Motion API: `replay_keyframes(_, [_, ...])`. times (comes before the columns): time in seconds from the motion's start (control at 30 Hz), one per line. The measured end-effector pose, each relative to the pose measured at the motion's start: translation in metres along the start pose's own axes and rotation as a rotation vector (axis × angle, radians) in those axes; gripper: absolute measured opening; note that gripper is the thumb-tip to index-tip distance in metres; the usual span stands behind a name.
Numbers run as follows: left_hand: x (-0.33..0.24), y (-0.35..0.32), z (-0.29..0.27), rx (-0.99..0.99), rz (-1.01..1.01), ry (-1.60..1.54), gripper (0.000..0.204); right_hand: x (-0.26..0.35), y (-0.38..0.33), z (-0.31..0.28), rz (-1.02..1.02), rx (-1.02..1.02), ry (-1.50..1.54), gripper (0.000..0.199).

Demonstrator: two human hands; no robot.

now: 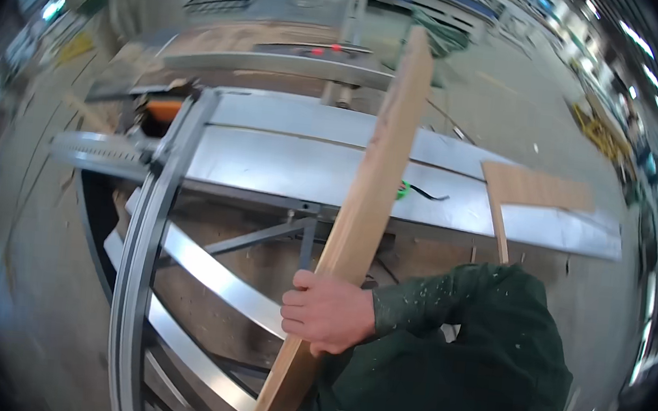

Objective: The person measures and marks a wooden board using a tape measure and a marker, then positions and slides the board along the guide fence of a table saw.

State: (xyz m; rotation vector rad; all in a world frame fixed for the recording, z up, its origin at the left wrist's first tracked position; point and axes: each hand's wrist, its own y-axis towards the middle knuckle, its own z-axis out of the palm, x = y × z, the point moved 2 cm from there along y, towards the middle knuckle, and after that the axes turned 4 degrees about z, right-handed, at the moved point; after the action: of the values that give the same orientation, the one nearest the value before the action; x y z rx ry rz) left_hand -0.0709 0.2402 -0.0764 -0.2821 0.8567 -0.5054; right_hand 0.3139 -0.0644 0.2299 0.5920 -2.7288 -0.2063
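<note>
A long wooden board (377, 178) slants upward across the middle of the view, its far end raised past the metal sliding table (286, 158). My right hand (328, 313) is wrapped round the board near its lower part, fingers curled over its left side. The dark green sleeve (446, 304) of that arm comes in from the right, with pale specks like sawdust on it. The board's near end runs out at the lower edge beside my body. No part of my left hand shows.
A metal fence rail (152, 244) stands to the left, with shiny curved-looking metal bars (219, 274) beside it. An L-shaped wooden piece (537, 187) and a green tape measure (402, 190) lie on the sliding table. Farther back is another metal rail (279, 64).
</note>
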Motion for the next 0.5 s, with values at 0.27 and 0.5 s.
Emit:
replay_keyframes(0.27, [0.036, -0.002, 0.173, 0.203, 0.31, 0.246, 0.046, -0.064, -0.147, -0.08, 0.094, -0.143, -0.087, 0.051])
replay_keyframes(0.5, [0.052, -0.164, 0.214, 0.045, 0.878, 0.329, 0.048, -0.108, -0.303, -0.134, 0.11, -0.575, -0.299, 0.051])
